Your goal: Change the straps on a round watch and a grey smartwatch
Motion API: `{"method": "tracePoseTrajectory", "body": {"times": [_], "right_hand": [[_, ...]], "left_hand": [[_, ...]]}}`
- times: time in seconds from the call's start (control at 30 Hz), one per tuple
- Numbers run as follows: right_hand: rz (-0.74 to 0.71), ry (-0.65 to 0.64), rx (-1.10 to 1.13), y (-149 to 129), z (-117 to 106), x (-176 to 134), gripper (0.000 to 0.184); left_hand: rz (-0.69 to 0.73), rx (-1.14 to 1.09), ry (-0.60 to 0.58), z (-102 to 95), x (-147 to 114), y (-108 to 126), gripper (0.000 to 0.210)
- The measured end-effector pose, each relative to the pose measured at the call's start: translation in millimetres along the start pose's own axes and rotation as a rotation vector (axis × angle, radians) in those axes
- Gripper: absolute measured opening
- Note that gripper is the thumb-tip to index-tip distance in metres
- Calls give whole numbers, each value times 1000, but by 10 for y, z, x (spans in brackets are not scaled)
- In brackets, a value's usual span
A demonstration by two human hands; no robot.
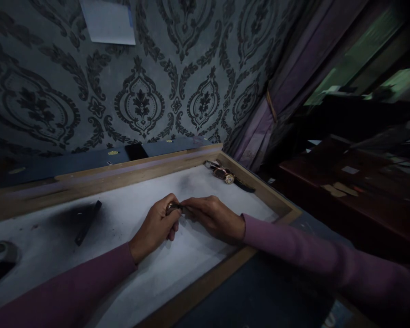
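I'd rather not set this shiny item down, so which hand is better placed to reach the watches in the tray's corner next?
Probably your right hand: it is nearer the watches, while your left hand grips the small shiny item. Whether the right also touches it is unclear.

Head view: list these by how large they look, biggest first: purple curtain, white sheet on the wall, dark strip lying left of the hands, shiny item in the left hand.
Purple curtain
White sheet
Dark strip
Shiny item, judged by its visible part
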State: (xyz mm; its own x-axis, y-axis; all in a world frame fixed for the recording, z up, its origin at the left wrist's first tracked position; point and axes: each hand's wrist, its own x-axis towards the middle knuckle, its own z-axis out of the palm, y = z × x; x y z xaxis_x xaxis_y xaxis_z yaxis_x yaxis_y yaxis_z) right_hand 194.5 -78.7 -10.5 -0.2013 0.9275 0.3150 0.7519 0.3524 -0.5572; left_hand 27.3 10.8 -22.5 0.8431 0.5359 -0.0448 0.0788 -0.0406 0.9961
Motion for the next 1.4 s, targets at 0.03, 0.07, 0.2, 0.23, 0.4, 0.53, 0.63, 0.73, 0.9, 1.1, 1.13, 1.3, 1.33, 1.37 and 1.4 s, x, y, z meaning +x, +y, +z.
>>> {"method": "tracePoseTrajectory", "body": {"times": [0.03, 0.07, 0.2, 0.23, 0.4, 0.53, 0.63, 0.73, 0.9, 1.1, 1.13, 1.3, 1.33, 1.37, 1.4], "right_hand": [[-4, 3, -1, -4, 0, 2, 27], [-10, 5, -5, -8, -2, 4, 27], [-6, -2, -16, -26, -11, 12, 27], [0, -9, -15, -27, -13, 13, 27], [12, -14, -12, -23, -14, 11, 26], [11, -12, -21, -20, -14, 8, 26], [-1, -8, -21, -14, -13, 9, 26], [-1, -4, -35, -10, -11, 13, 26], [25, -15, -53, -18, -12, 22, 27], [48, -2, -55, -18, -8, 24, 26], [53, -4, -54, -19, -8, 24, 26], [46, -7, -56, -24, -10, 26, 25], [46, -5, -57, -27, -10, 26, 25], [45, -4, -58, -31, -11, 25, 26], [45, -5, -57, -34, -11, 24, 26]], "left_hand": [[0, -1, -1, 0, 0, 2, 14], [0, -4, -2, 1, 0, 4, 14], [2, -10, 2, 4, 7, 3, 14], [1, -13, 3, 4, 9, -2, 13], [-2, -46, -6, -4, 15, -40, 12], [-11, -54, -10, -8, 15, -49, 14], [-20, -65, -20, -13, 20, -40, 14], [-42, -81, -27, -17, 27, -28, 13], [-66, -92, -27, -21, 37, -26, 12], [-74, -102, -28, -27, 33, -15, 12], [-78, -106, -26, -27, 31, -10, 12], [-91, -118, -19, -23, 33, -1, 14], [-90, -120, -20, -22, 35, -3, 14], [-88, -122, -23, -22, 38, -6, 14], [-86, -124, -24, -22, 41, -9, 14]]}}
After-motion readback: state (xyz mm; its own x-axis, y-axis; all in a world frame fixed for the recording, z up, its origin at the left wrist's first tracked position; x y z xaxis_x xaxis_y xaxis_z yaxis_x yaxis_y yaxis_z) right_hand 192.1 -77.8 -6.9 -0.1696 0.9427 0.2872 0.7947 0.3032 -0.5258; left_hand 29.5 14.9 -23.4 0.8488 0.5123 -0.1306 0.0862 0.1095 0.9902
